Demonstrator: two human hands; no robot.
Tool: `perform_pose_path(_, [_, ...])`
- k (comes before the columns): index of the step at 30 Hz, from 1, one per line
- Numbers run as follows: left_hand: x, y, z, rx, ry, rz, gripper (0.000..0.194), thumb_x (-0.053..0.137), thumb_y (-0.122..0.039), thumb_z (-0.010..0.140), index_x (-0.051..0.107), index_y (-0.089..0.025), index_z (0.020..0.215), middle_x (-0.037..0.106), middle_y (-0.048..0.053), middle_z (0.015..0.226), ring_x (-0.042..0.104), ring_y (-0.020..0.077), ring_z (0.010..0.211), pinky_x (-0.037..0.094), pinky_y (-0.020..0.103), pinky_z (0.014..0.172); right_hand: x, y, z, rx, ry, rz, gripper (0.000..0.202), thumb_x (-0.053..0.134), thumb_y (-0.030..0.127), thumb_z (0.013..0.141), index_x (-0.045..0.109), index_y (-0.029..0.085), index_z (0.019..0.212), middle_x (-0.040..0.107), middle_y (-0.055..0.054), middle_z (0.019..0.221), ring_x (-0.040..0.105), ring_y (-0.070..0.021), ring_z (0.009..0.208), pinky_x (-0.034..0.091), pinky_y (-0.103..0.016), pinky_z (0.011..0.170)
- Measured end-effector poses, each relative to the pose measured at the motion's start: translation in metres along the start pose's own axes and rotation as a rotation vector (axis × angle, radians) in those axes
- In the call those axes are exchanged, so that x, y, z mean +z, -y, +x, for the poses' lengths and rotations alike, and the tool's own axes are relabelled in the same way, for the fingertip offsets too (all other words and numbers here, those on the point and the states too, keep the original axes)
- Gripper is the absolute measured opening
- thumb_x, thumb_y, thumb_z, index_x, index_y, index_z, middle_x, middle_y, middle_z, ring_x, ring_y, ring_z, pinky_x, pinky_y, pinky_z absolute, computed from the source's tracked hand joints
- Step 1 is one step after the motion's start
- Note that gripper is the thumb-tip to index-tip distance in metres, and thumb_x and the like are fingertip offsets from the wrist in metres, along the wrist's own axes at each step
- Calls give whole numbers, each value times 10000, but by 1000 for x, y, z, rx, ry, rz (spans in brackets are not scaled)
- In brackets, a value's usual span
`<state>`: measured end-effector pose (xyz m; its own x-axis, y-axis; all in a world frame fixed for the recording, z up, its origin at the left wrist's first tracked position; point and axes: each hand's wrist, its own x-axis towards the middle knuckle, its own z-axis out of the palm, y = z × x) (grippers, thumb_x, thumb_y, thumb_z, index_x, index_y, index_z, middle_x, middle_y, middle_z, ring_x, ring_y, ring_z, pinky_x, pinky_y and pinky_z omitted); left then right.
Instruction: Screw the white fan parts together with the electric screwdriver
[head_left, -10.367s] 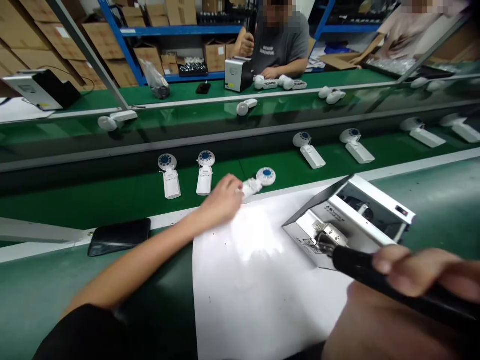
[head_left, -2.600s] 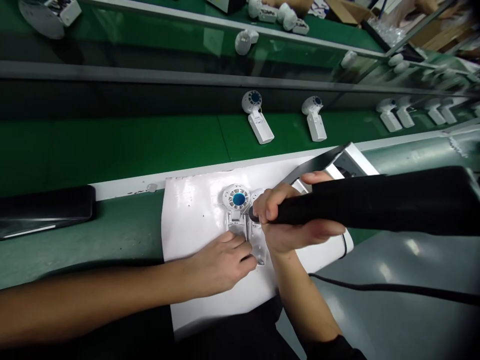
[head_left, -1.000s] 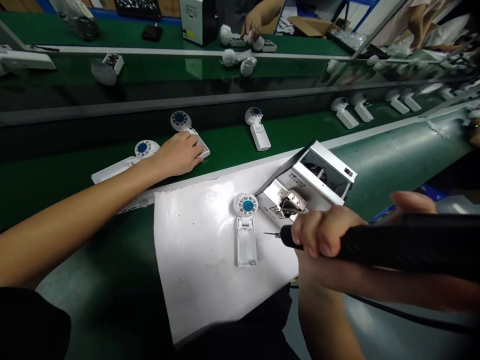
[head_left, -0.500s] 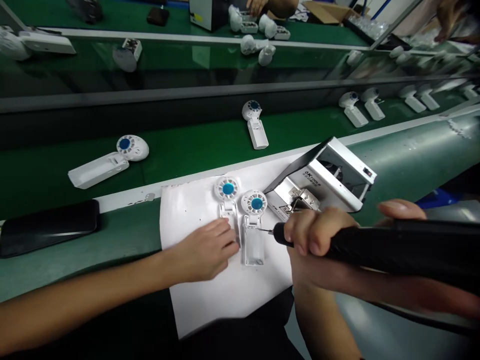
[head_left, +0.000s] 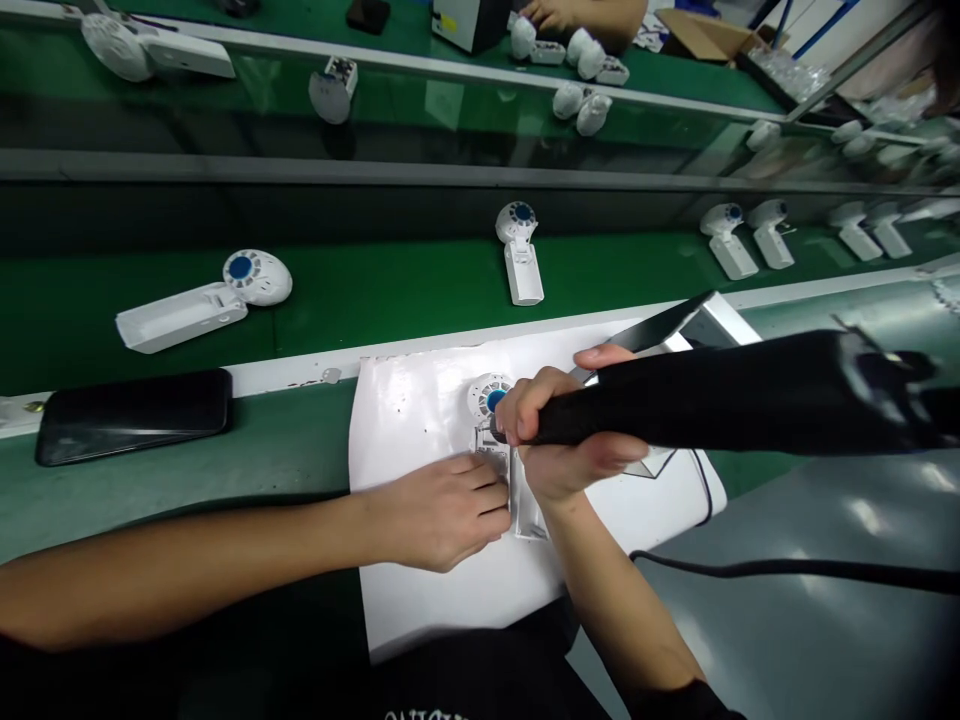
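My right hand (head_left: 559,430) is wrapped around a black electric screwdriver (head_left: 697,395), held nearly level with its front end pointing left. Its tip sits by the hinge of a white fan-like handheld device (head_left: 487,395), whose round vented head has a blue disc in the middle. Fingers partly hide the tip and the head. My left hand (head_left: 454,510) is closed around the lower handle of that device, covering most of it. Right beside it lies a second white fan-like device (head_left: 529,512); its head is hidden behind my right hand. Both lie on a white sheet (head_left: 420,610).
A silver screw feeder box (head_left: 709,320) stands behind the screwdriver. A black phone (head_left: 135,415) lies at the left. Similar devices sit on the green belt (head_left: 375,290), one at the left (head_left: 202,300), another midway (head_left: 520,255). A co-worker's hand (head_left: 551,15) shows at the far bench.
My right hand and the screwdriver have moved left, from the right-hand device to the hinge of the left one. The view has shifted, and my left hand remains on the left device.
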<state>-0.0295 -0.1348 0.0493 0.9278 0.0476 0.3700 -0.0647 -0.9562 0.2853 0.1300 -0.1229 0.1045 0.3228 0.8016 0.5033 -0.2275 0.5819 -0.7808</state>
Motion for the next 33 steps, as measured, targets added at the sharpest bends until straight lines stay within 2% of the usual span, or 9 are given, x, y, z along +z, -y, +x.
perform_pose_path(6, [4, 1, 1, 25, 7, -6, 149, 593, -277, 1130, 676, -205, 1030, 738, 64, 1100, 651, 251, 1056, 484, 429, 1064, -6, -17, -11, 158, 56, -44, 639, 818, 821, 851, 626, 303, 1172, 581, 105, 568, 406, -119, 375, 316, -288, 370])
perform_pose_path(10, [4, 1, -2, 23, -3, -18, 130, 638, -268, 1099, 664, -208, 987, 736, 59, 1077, 640, 258, 1045, 478, 445, 1055, -7, -27, -18, 178, 49, -90, 657, 893, 789, 790, 619, 293, 1123, 604, 100, 555, 420, -118, 378, 347, -296, 387])
perform_pose_path(15, [4, 1, -5, 35, 10, 0, 111, 670, -253, 1071, 665, -203, 972, 714, 54, 1030, 617, 262, 999, 476, 452, 1015, -2, -33, -16, 177, 56, -88, 599, 907, 720, 827, 621, 303, 1149, 624, 110, 570, 441, -109, 371, 410, -281, 392])
perform_pose_path(19, [2, 0, -5, 33, 17, 25, 65, 703, -226, 1048, 672, -194, 1001, 703, 58, 1034, 607, 272, 1014, 462, 447, 1007, -9, 2, -1, 66, 64, -123, 658, 809, 803, 877, 637, 343, 1315, 646, 95, 607, 490, -139, 387, 434, -297, 380])
perform_pose_path(21, [1, 0, -4, 32, 19, -8, 82, 685, -208, 1066, 658, -192, 991, 686, 54, 1014, 593, 256, 980, 458, 429, 968, -23, 32, 9, -184, -94, -289, 604, 631, 849, 973, 666, 353, 1317, 602, 94, 582, 465, -140, 371, 406, -292, 367])
perform_pose_path(22, [0, 0, -4, 32, 27, -27, 105, 668, -200, 1081, 648, -191, 979, 672, 48, 993, 578, 244, 945, 454, 419, 938, -32, 46, 14, -338, -182, -398, 552, 655, 790, 993, 697, 328, 1292, 592, 93, 579, 471, -138, 372, 419, -290, 368])
perform_pose_path(24, [-2, 0, -3, 27, 43, -52, 150, 643, -192, 1102, 626, -189, 952, 642, 36, 956, 542, 224, 884, 440, 404, 889, -52, 67, 21, -464, -277, -448, 481, 645, 739, 1022, 723, 299, 1201, 573, 103, 574, 437, -121, 360, 400, -272, 352])
perform_pose_path(29, [-4, -1, -3, 5, 37, -73, 164, 641, -175, 1100, 612, -193, 940, 630, 32, 950, 533, 218, 875, 429, 399, 891, -80, 77, 24, -414, -424, -515, 391, 599, 689, 1057, 668, 310, 1122, 558, 125, 539, 390, -133, 339, 378, -258, 335])
perform_pose_path(33, [-4, -1, -2, 8, 61, -71, 141, 638, -199, 1109, 632, -191, 969, 650, 40, 981, 556, 223, 900, 433, 397, 903, -65, 74, 17, -252, -300, -368, 478, 581, 751, 1036, 687, 304, 1169, 578, 118, 540, 373, -133, 315, 383, -266, 306])
